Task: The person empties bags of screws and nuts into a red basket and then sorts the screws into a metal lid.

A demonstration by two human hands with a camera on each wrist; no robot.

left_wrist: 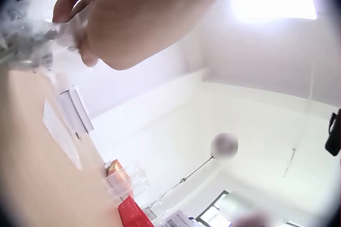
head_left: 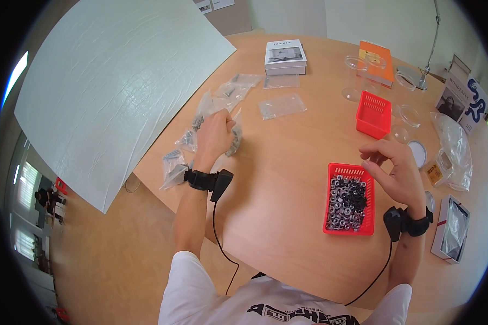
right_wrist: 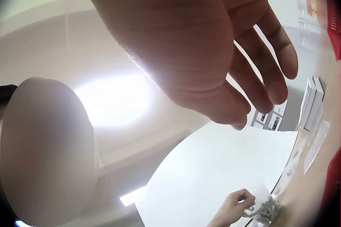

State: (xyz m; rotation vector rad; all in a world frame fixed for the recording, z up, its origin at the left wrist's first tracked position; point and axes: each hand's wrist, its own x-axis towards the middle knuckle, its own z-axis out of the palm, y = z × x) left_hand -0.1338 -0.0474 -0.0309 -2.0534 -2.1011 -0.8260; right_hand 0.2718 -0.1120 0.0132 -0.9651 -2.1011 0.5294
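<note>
My left hand (head_left: pixel 216 136) pinches a clear plastic bag (head_left: pixel 236 142) at its top, over the left part of the table. In the left wrist view, grey metal pieces show through the bag's film (left_wrist: pixel 32 46). My right hand (head_left: pixel 397 169) hovers with loosely bent fingers beside the upper right corner of a red basket (head_left: pixel 349 233). Nothing lies in that hand; the right wrist view shows its fingers (right_wrist: pixel 261 72) apart. Silver nuts and black pieces (head_left: pixel 348 203) fill the basket.
More bags of hardware (head_left: pixel 173 165) lie left, near a large white panel (head_left: pixel 119 92). Flat clear bags (head_left: pixel 282 106) and a book stack (head_left: pixel 285 57) are farther back. At right stand another red basket (head_left: pixel 373 115), clear containers (head_left: pixel 351 93), and an open box (head_left: pixel 451 230).
</note>
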